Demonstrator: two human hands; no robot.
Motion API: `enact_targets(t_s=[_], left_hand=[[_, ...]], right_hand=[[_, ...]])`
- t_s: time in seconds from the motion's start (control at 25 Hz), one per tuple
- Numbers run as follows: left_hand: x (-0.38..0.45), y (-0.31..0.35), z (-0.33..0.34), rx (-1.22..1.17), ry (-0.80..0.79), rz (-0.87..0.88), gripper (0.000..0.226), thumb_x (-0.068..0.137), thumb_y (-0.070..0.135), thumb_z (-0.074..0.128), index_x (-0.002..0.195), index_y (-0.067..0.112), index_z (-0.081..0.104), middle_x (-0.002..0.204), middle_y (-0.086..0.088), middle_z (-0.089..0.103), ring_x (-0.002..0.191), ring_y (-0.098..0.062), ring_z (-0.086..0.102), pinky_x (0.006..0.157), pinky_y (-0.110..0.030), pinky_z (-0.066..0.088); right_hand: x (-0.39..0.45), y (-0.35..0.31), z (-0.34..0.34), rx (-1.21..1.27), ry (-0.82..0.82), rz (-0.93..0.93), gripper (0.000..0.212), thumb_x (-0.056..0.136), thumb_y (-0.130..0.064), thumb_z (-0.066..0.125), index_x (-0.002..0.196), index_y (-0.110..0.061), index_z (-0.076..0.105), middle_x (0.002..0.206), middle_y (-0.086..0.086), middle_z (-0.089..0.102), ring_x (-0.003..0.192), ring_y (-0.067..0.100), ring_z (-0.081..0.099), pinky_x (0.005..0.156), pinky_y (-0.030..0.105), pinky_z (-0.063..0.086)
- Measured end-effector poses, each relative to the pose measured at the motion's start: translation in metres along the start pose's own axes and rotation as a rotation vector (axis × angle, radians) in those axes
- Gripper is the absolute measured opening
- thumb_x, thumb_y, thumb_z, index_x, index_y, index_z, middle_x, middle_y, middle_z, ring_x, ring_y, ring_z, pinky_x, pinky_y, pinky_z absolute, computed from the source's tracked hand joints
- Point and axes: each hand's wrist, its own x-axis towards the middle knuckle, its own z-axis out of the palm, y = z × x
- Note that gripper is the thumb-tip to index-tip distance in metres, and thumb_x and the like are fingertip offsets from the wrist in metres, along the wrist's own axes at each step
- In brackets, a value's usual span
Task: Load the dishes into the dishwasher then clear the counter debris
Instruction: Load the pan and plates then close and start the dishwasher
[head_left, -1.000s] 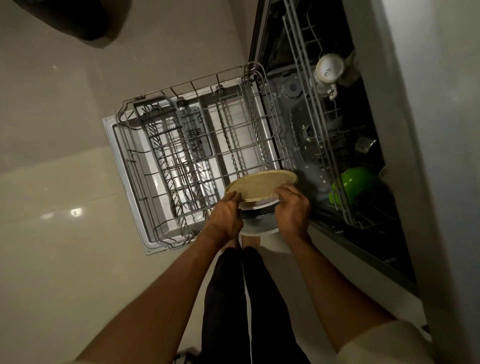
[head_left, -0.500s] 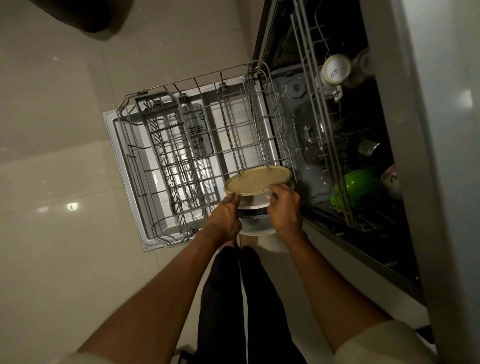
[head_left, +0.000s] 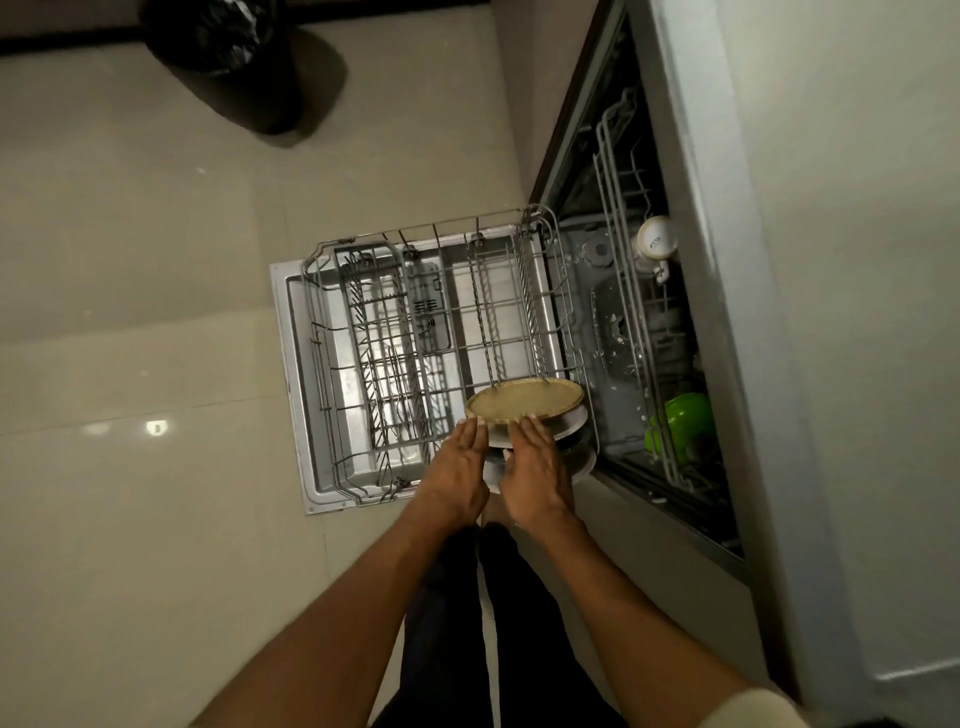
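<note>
**Head view: plates going into the lower rack**

Head camera looks straight down on an open dishwasher, its lower rack (head_left: 431, 358) pulled out over the dropped door (head_left: 291, 384). At the rack's near right corner stands a small group of plates: a tan speckled plate (head_left: 524, 400) at the far side, with pale plates (head_left: 566, 423) just behind it toward the person. Whether each sits firmly in its own tine slot cannot be told from here.

Left hand (head_left: 457, 467) and right hand (head_left: 535, 470) are both flat and spread, fingers extended toward the near rims of the plates. Neither is curled around anything; the right fingertips (head_left: 524, 423) touch or almost touch the tan plate's edge.

Inside the machine, the upper rack (head_left: 631, 291) carries a white cup (head_left: 655, 239) and a green bowl (head_left: 685, 421). A dark bin (head_left: 234, 57) stands on the floor, well apart.

The loading step looks well advanced, with the plates being steadied or released. Next, judging by the task, the plates need checking for upright seating, then the rack pushed in before the counter debris is tackled.
</note>
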Motion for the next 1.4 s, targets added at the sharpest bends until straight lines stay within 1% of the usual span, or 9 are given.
enact_targets(t_s=[0.16, 0.32, 0.44, 0.56, 0.64, 0.76, 1.0, 1.2, 1.4], left_hand=[[-0.039, 0.011, -0.029, 0.095, 0.090, -0.072, 0.078, 0.097, 0.021, 0.039, 0.156, 0.002, -0.009, 0.164, -0.015, -0.014, 0.153, -0.029, -0.011, 0.125, -0.040, -0.004], [-0.075, 0.006, -0.067, 0.162, 0.150, -0.060, 0.079, 0.100, 0.029, 0.039, 0.155, 0.006, -0.014, 0.163, -0.013, -0.020, 0.152, -0.026, -0.017, 0.125, -0.041, -0.002], [-0.092, -0.005, -0.097, 0.166, 0.194, -0.048, 0.073, 0.103, 0.028, 0.033, 0.156, 0.008, -0.012, 0.164, -0.011, -0.019, 0.152, -0.024, -0.017, 0.125, -0.040, -0.004], [-0.113, -0.024, -0.128, 0.230, 0.204, -0.011, 0.068, 0.104, 0.028, 0.028, 0.156, 0.008, -0.011, 0.164, -0.011, -0.017, 0.152, -0.024, -0.015, 0.125, -0.040, -0.003], [-0.131, -0.044, -0.153, 0.264, 0.226, 0.028, 0.066, 0.105, 0.029, 0.025, 0.157, 0.008, -0.011, 0.164, -0.011, -0.017, 0.152, -0.024, -0.015, 0.125, -0.040, -0.003], [-0.162, -0.074, -0.194, 0.305, 0.249, 0.097, 0.068, 0.104, 0.025, 0.029, 0.157, 0.008, -0.011, 0.164, -0.012, -0.017, 0.152, -0.024, -0.015, 0.125, -0.040, -0.002], [-0.232, -0.155, -0.265, 0.397, 0.277, 0.183, 0.076, 0.097, 0.013, 0.036, 0.157, 0.008, -0.011, 0.165, -0.011, -0.017, 0.152, -0.024, -0.015, 0.125, -0.038, -0.004], [-0.244, -0.193, -0.325, 0.428, 0.316, 0.222, 0.080, 0.095, 0.011, 0.041, 0.157, 0.007, -0.008, 0.165, -0.012, -0.015, 0.153, -0.024, -0.013, 0.125, -0.037, -0.004], [-0.219, -0.237, -0.394, 0.486, 0.319, 0.261, 0.080, 0.094, 0.010, 0.041, 0.157, 0.005, -0.008, 0.165, -0.013, -0.013, 0.153, -0.025, -0.011, 0.125, -0.040, 0.002]], right_hand=[[-0.021, -0.036, -0.028, -0.143, -0.001, -0.120, 0.060, 0.106, -0.023, 0.038, 0.159, -0.011, 0.014, 0.168, 0.005, 0.006, 0.155, 0.016, -0.004, 0.125, 0.031, -0.005], [-0.043, -0.087, -0.059, -0.230, 0.022, -0.233, 0.066, 0.106, -0.026, 0.039, 0.160, -0.011, 0.005, 0.167, 0.004, -0.004, 0.154, 0.017, -0.009, 0.117, 0.029, -0.015], [-0.050, -0.122, -0.070, -0.299, 0.057, -0.243, 0.067, 0.106, -0.024, 0.037, 0.159, -0.009, 0.000, 0.168, 0.009, -0.004, 0.154, 0.020, -0.009, 0.119, 0.032, -0.014], [-0.058, -0.165, -0.070, -0.332, 0.067, -0.216, 0.067, 0.105, -0.025, 0.034, 0.159, -0.009, -0.003, 0.168, 0.010, -0.006, 0.154, 0.023, -0.010, 0.125, 0.037, -0.007], [-0.063, -0.199, -0.068, -0.328, 0.094, -0.201, 0.068, 0.105, -0.026, 0.034, 0.159, -0.010, -0.005, 0.167, 0.010, -0.007, 0.154, 0.023, -0.011, 0.123, 0.037, -0.011], [-0.075, -0.247, -0.063, -0.294, 0.171, -0.134, 0.070, 0.104, -0.025, 0.038, 0.159, -0.009, -0.001, 0.167, 0.011, -0.005, 0.154, 0.022, -0.009, 0.119, 0.034, -0.015], [-0.105, -0.361, -0.046, -0.194, 0.295, -0.043, 0.065, 0.106, -0.028, 0.035, 0.160, -0.008, 0.006, 0.168, 0.011, 0.001, 0.155, 0.023, -0.004, 0.125, 0.037, -0.004], [-0.090, -0.427, -0.056, -0.160, 0.355, 0.003, 0.065, 0.107, -0.030, 0.034, 0.159, -0.007, 0.004, 0.168, 0.012, 0.000, 0.155, 0.024, -0.003, 0.126, 0.037, -0.001], [-0.047, -0.488, -0.068, -0.164, 0.388, 0.037, 0.066, 0.107, -0.031, 0.035, 0.159, -0.007, 0.003, 0.168, 0.013, -0.001, 0.155, 0.024, -0.004, 0.120, 0.034, -0.010]])
